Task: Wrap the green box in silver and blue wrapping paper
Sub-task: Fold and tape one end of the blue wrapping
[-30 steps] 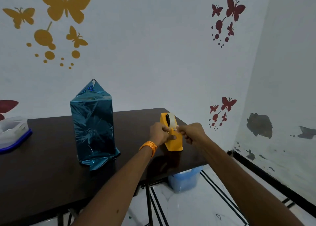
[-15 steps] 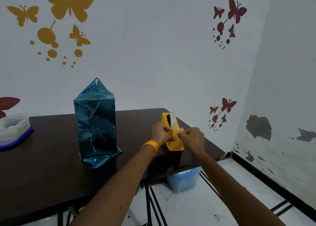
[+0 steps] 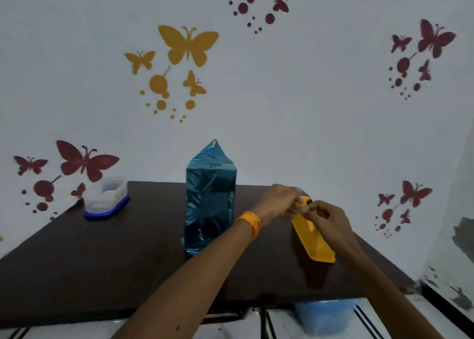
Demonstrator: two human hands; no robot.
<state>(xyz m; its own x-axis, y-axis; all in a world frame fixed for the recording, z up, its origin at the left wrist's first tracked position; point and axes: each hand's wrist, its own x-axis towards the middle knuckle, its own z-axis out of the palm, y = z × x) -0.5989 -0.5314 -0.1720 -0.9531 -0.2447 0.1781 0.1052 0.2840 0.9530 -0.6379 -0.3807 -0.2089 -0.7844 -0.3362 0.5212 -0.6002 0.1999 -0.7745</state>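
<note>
- Head view: box (image 3: 209, 200) upright on counter (image 3: 77, 261), sides in blue paper (image 3: 205, 218); end folds look untaped.
- Right hand (image 3: 325, 218) fingers pinch tape dispenser (image 3: 314, 241) top; left hand (image 3: 279, 201) blurred, grasp unclear.
- Remaining, by my judgement: tape ends.

No readable text, labels, brands or numbers anywhere: the wall (image 3: 307, 107) carries only butterfly decals (image 3: 188, 46), and the blue-wrapped box (image 3: 209, 200) and yellow tape dispenser (image 3: 314, 238) show no lettering.

Upright blue-wrapped box (image 3: 209, 200) stands mid-table, dividing left from right. Yellow tape dispenser (image 3: 314, 238) occupies the right side. Plastic container (image 3: 106, 200) sits far-left. Open table (image 3: 102, 261) surface lies between container and box.
</note>
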